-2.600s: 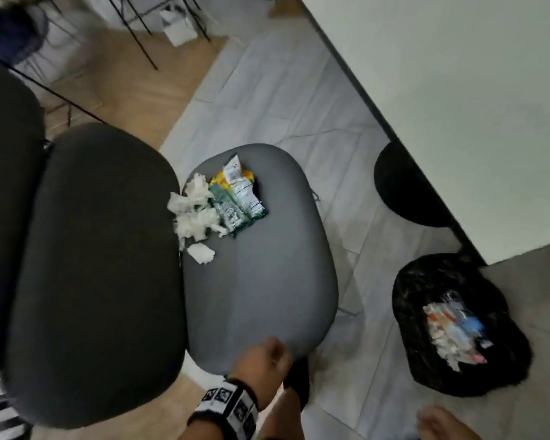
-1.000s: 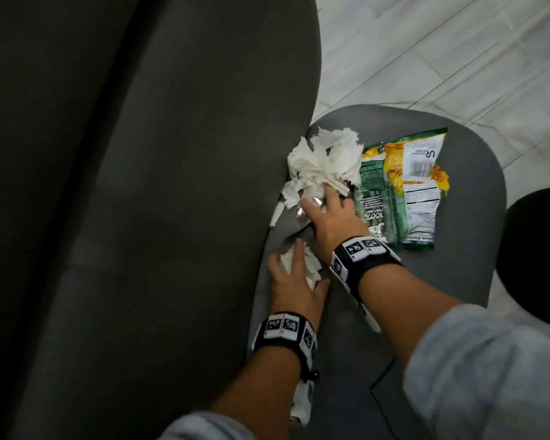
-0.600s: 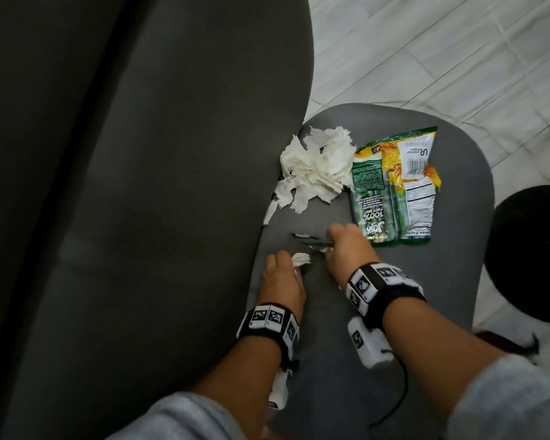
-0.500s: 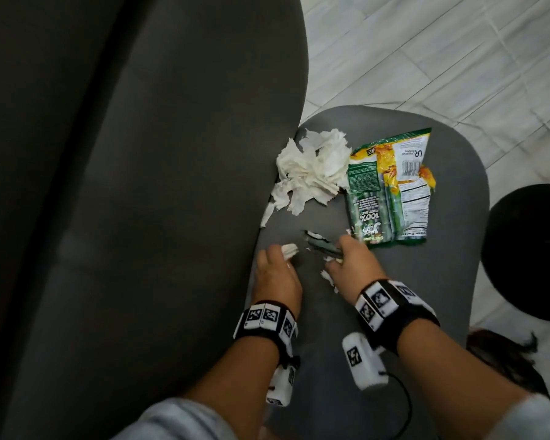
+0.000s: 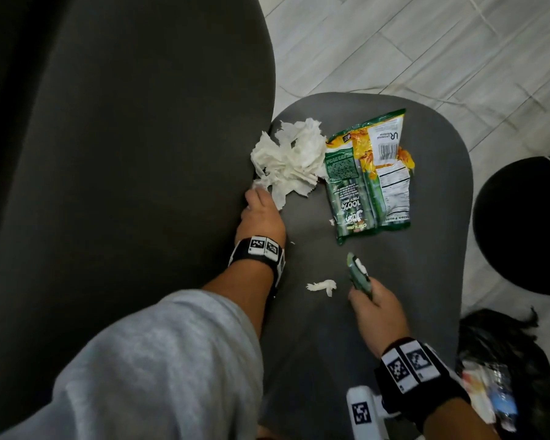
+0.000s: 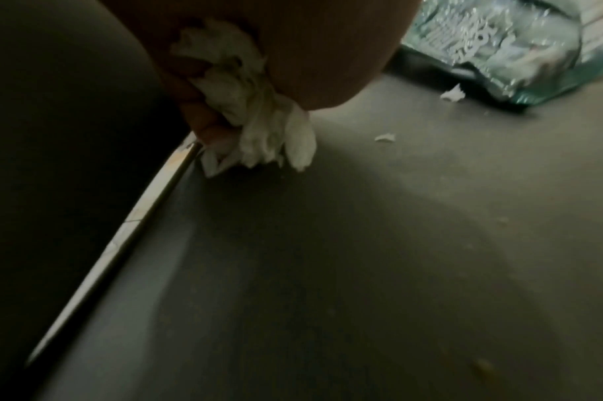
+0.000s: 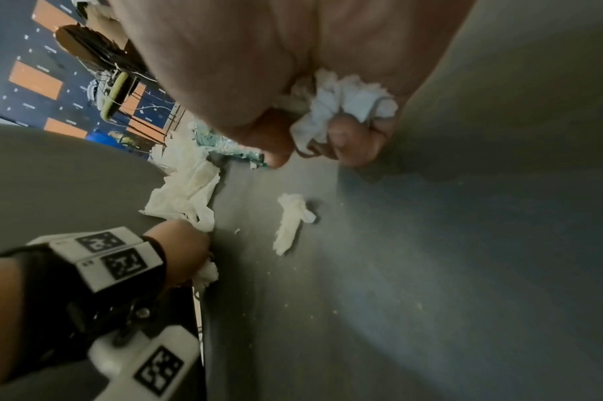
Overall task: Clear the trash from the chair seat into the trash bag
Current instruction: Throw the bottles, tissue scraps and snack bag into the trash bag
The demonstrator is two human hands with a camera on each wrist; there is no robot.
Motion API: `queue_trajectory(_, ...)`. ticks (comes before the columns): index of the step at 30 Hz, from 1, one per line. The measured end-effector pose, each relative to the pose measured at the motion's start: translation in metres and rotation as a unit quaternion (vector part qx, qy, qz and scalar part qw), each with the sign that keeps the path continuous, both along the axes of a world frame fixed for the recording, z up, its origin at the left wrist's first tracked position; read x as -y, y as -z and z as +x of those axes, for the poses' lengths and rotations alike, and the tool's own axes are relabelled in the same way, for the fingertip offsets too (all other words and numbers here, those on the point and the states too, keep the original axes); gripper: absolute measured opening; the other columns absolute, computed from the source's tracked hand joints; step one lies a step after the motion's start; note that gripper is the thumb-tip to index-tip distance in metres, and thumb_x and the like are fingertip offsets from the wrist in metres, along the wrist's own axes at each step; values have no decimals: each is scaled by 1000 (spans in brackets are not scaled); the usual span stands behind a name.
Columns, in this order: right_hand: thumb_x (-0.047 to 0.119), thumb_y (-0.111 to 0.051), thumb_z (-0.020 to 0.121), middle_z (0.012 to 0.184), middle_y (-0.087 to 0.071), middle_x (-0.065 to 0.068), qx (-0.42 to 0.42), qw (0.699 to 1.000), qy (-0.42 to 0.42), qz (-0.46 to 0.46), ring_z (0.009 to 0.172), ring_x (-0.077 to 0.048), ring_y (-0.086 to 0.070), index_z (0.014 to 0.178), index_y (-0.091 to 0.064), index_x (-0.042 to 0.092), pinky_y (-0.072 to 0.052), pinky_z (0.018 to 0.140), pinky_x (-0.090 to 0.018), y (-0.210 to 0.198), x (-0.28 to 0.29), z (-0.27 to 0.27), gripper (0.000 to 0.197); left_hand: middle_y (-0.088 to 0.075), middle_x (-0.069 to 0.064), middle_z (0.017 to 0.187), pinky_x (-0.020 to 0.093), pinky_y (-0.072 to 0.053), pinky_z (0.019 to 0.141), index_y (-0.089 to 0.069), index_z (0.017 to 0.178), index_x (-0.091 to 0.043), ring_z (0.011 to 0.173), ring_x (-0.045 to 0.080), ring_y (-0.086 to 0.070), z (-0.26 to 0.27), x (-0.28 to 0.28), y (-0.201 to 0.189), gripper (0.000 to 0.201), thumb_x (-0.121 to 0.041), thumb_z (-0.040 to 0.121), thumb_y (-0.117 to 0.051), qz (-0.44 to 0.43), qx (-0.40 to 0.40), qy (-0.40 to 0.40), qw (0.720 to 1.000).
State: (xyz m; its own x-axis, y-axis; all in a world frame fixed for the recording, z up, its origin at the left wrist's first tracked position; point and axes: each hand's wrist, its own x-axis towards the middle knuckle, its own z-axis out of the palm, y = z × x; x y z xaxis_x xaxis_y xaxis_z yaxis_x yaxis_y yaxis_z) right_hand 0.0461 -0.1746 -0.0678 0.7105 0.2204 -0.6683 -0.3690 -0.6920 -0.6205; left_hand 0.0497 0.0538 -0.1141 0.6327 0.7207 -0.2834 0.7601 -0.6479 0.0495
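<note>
On the grey chair seat (image 5: pixel 426 281) lie a pile of crumpled white tissue (image 5: pixel 289 160), a green and yellow snack bag (image 5: pixel 372 179) and one small tissue scrap (image 5: pixel 321 285). My left hand (image 5: pixel 256 198) is at the near edge of the pile, against the chair back. In the left wrist view its fingers grip a wad of tissue (image 6: pixel 251 108). My right hand (image 5: pixel 362 289) is near the middle of the seat, pinching a green wrapper scrap (image 5: pixel 358 274) together with some tissue (image 7: pixel 337 114). The black trash bag (image 5: pixel 505 344) sits on the floor at lower right.
The dark chair back (image 5: pixel 124 185) fills the left side. A round black stool (image 5: pixel 527 223) stands to the right on the pale tiled floor (image 5: pixel 426 42). Tiny paper crumbs (image 6: pixel 385 137) dot the seat. The bag holds other trash (image 5: pixel 489 398).
My left hand has moved forward to the edge of the tissue pile. My right hand has drawn back toward me with the green scrap. A small tissue scrap now lies between them.
</note>
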Motion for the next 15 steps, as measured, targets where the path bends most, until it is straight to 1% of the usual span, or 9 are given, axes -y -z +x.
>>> queue_trajectory(2, 25, -62, 89, 73, -56, -10, -11, 1000, -5, -8, 69, -28, -52, 74, -54, 11, -40, 62, -37, -5, 2, -4, 22, -56, 15, 119, 31, -49, 54, -41, 136, 1, 77, 22, -67, 4, -1, 4, 49, -8, 90, -27, 7, 10, 5, 1000)
queue_trajectory(4, 50, -65, 84, 78, -55, -2, -4, 999, -21, -27, 68, -20, -54, 73, -48, 21, -40, 58, -33, -7, 2, -8, 35, -62, 14, 101, 28, -46, 47, -43, 119, 0, 66, 21, -66, 6, -2, 7, 37, -9, 86, -30, 15, 35, -3, 999)
queue_trajectory(5, 60, -64, 81, 82, -55, 1, 12, 998, -42, -41, 69, -16, -55, 77, -47, 25, -40, 59, -31, -8, 0, -9, 39, -62, 15, 98, 29, -46, 47, -44, 115, -1, 66, 24, -66, 5, -3, 8, 34, -8, 86, -28, 25, 45, -6, 999)
queue_trajectory(6, 69, -61, 78, 89, -56, 4, 27, 995, -70, -59, 74, -14, -57, 84, -47, 29, -43, 62, -30, -7, -3, -10, 42, -61, 18, 103, 32, -48, 51, -46, 114, 0, 72, 28, -67, 3, -4, 8, 35, -6, 88, -25, 3, 42, -13, 999)
queue_trajectory(8, 76, -59, 73, 104, -57, 6, 37, 985, -131, -104, 89, -18, -62, 109, -46, 30, -50, 73, -31, -3, -12, -10, 60, -55, 20, 117, 40, -50, 65, -46, 120, -1, 89, 35, -65, 0, -2, 7, 33, -3, 94, -28, -49, 32, -43, 997)
queue_trajectory(9, 75, -60, 73, 108, -57, 4, 45, 978, -161, -122, 95, -22, -63, 117, -42, 28, -52, 76, -33, 1, -17, -9, 67, -53, 20, 121, 42, -51, 70, -45, 123, -2, 94, 36, -64, -2, 0, 5, 31, -3, 95, -32, -65, 44, -65, 995)
queue_trajectory(10, 73, -60, 74, 110, -59, 0, 59, 972, -187, -132, 98, -27, -64, 119, -39, 26, -53, 77, -36, 5, -22, -8, 68, -52, 19, 124, 43, -51, 73, -43, 125, -3, 97, 37, -63, -3, 3, 3, 31, -6, 96, -34, -78, 60, -89, 991)
queue_trajectory(12, 61, -63, 79, 108, -62, -5, 88, 956, -240, -143, 96, -32, -64, 115, -36, 25, -54, 74, -38, 13, -31, -7, 57, -54, 19, 125, 43, -51, 78, -41, 127, -4, 100, 39, -62, -7, 9, 2, 33, -13, 96, -38, -104, 101, -119, 982)
queue_trajectory(15, 28, -56, 88, 113, -58, -9, 111, 917, -347, -165, 98, -33, -60, 117, -34, 23, -46, 72, -38, 20, -38, -5, 37, -59, 17, 122, 45, -55, 80, -38, 129, -9, 99, 39, -63, -2, 8, 2, 40, -27, 95, -46, -116, 181, -92, 972)
